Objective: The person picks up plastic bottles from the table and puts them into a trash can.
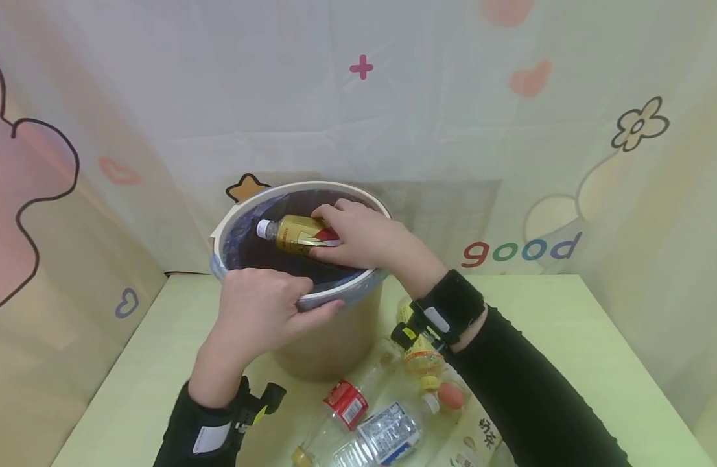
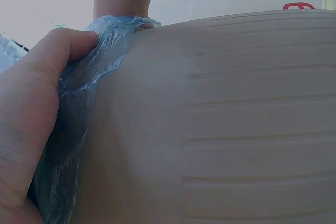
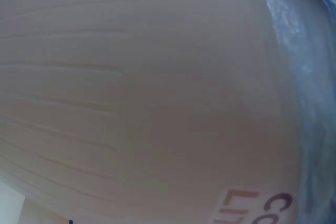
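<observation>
Gold bottle (image 1: 297,233) partly hidden by right hand (image 1: 364,235), white-capped clear bottle (image 1: 390,431) cut off at head view's bottom

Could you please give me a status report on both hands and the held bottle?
Left hand gripping round beige plastic bin. Right hand holding white-capped, yellow-labelled plastic bottle at the bin's mouth. Nothing visibly blocking the bottle.

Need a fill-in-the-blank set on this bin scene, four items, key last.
1. The right hand holds a bottle whose cap is ____.
2. The bin is lined with a ____ bag.
3. The hand gripping the bin's rim is the person's ____ one.
4. The coloured letters on the backdrop spell ____.

Missing words: white; blue; left; good
</observation>
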`<state>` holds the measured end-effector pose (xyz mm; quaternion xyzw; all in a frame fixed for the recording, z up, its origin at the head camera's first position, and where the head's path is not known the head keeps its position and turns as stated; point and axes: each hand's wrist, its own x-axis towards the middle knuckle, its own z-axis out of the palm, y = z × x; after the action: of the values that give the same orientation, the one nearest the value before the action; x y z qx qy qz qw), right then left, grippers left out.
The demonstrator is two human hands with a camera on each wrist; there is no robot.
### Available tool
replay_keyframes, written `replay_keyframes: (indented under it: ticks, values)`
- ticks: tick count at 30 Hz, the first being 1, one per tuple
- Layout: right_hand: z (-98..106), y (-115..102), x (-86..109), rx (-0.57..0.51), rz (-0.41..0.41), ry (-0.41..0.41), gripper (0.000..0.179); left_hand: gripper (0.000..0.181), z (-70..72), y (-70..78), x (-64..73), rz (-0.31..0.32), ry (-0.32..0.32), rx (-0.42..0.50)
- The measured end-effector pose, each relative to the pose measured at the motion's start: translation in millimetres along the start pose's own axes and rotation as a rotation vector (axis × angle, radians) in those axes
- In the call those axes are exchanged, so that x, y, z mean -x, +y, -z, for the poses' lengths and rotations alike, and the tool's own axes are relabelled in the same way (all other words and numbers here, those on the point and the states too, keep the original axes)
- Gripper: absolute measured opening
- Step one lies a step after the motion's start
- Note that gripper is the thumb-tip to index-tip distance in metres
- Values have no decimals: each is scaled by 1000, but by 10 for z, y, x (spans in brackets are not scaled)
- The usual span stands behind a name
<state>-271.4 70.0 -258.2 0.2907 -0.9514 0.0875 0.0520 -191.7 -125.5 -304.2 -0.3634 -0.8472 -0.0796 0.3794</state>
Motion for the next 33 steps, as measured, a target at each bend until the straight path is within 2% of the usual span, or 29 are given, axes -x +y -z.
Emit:
replay_keyframes:
  ticks: [5,13,21,33]
  values:
    - [-8,-3,5,13,-4,-7,65,57,9,2,-2,2,-5,6]
    - [-12,-11,64,-20,-33,62,72,56,10,5,-6,2,-8,0]
    - [-17,-22,86,-1,-30,75,61,56,-5,7,-3,-4,11,5]
    - [-37,-22,83,25,-25,72,61,56,1,11,-3,-6,2,2]
